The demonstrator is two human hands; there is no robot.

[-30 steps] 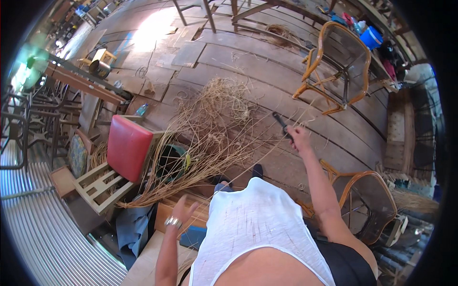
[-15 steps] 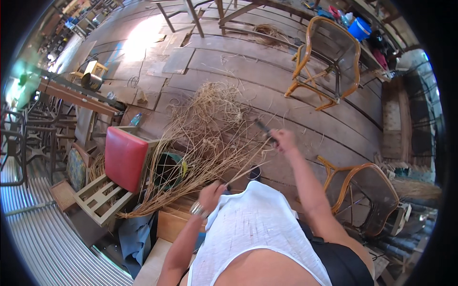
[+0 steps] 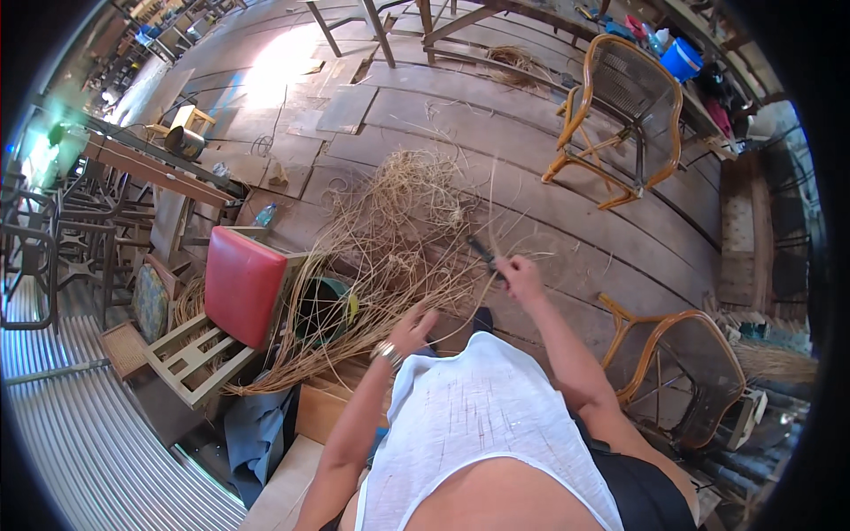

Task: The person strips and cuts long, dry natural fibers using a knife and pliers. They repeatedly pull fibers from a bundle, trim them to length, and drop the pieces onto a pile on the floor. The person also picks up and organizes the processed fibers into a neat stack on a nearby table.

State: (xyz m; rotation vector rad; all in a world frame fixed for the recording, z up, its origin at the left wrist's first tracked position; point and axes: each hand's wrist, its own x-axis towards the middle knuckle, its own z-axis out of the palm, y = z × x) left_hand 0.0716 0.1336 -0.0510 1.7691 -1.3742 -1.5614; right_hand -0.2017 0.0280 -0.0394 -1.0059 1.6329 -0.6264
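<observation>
My right hand (image 3: pixel 522 278) is closed around a dark knife-like tool (image 3: pixel 482 251) that points up and to the left. A thin pale rattan strip (image 3: pixel 493 208) runs upward past that hand, and part of it bends below the tool. Over the near end of the long strands, my left hand (image 3: pixel 412 332) has its fingers stretched out and a watch on the wrist. Whether it touches any strand is hard to tell. A large tangle of tan rattan strands (image 3: pixel 412 181) spreads on the floor, with a long bundle (image 3: pixel 354 345) running toward the lower left.
A red-seated chair (image 3: pixel 243 288) lies tipped at the left beside a dark green bin (image 3: pixel 326 305). Rattan-framed chairs stand at the far right (image 3: pixel 571 115) and near right (image 3: pixel 633 389). A plastic bottle (image 3: pixel 265 215) lies behind the red seat. Wooden boards (image 3: pixel 531 181) form the floor.
My left hand has loosened from a closed grip on the strand to stretched fingers. The right hand with the tool has shifted slightly left, and a strip now rises above it.
</observation>
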